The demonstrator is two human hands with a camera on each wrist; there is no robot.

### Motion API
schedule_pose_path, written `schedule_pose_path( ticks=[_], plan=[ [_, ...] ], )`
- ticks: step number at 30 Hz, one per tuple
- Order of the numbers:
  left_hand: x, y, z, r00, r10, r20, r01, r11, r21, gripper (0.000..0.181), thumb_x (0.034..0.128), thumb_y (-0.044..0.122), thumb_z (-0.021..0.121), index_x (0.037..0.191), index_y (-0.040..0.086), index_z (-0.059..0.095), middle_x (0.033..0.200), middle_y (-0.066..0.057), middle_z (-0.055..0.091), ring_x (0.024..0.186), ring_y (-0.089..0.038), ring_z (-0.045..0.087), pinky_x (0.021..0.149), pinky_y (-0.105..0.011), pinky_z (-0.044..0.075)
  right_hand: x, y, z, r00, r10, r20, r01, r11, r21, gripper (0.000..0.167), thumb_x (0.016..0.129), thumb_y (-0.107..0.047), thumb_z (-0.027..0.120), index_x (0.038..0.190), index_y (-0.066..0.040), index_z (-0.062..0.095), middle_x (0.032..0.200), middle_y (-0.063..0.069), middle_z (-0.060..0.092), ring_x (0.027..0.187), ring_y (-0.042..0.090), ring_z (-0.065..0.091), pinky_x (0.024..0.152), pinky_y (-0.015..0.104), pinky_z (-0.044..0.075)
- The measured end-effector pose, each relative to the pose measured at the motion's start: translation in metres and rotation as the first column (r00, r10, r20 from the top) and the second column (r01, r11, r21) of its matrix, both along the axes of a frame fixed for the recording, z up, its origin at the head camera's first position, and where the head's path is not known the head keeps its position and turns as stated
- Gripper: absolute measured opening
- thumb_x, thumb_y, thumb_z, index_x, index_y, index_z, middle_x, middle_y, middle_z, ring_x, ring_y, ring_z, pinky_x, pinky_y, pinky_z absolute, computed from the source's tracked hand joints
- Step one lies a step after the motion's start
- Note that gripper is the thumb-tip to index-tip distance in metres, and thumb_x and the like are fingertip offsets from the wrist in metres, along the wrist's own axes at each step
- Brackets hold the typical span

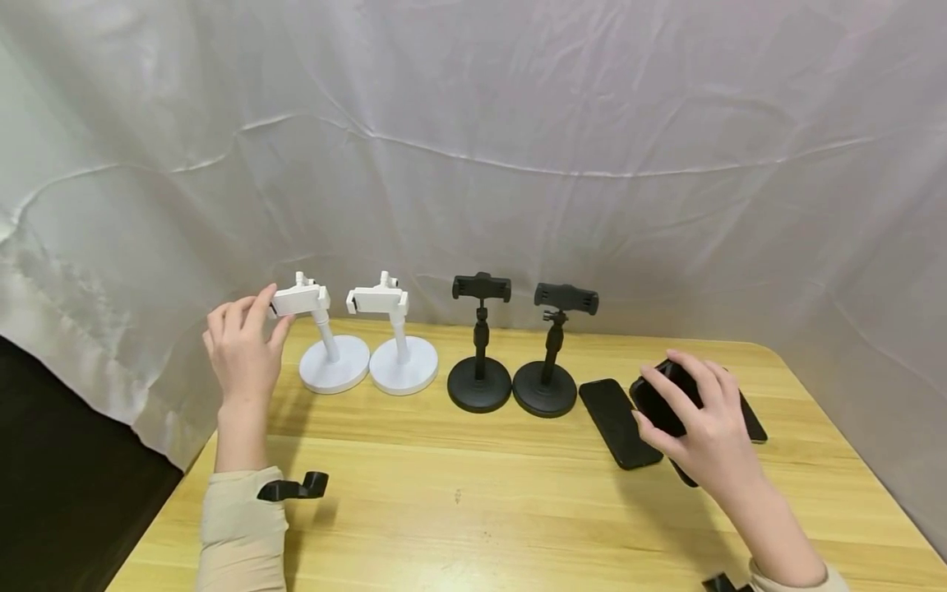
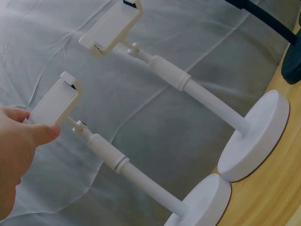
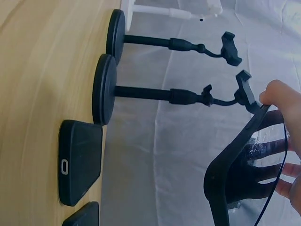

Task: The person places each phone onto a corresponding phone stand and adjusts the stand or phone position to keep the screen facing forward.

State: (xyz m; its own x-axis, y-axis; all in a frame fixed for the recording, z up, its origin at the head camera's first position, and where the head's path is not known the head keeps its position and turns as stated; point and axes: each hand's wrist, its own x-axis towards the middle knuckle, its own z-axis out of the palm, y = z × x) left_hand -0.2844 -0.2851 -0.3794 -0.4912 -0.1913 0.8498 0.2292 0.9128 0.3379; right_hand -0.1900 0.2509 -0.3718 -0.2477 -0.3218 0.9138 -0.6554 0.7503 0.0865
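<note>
My left hand pinches the outer end of the phone clamp on the leftmost white phone stand, thumb below and fingers above. The second white phone stand is just to its right, their round bases close together. At the right, my right hand grips a dark phone by its edges, tilted and held up off the table. Its screen is glossy and reflects my fingers in the right wrist view. Beneath and around this hand lie other dark phones, one flat phone to its left, another phone partly hidden behind it.
Two black phone stands stand side by side mid-table, clamps raised. A pale cloth hangs behind the wooden table. Black camera straps are on my forearms.
</note>
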Motion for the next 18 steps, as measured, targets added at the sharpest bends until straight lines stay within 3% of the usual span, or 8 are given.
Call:
schedule_pose_path(
  ticks=[18],
  plan=[
    [0.0,-0.001,0.0,1.0,0.005,0.013,-0.005,1.0,-0.007,0.047,0.0833,0.016,0.075,0.128,0.015,0.063,0.114,-0.021,0.061,0.11,-0.043,0.047,0.084,-0.058,0.035,-0.003,-0.026,0.0,0.997,0.072,0.026,-0.073,0.995,0.064,0.043,0.093,-0.041,0.056,0.11,-0.005,0.072,0.118,0.03,0.06,0.098,0.048,0.051,0.082,0.056,0.039]
  ],
)
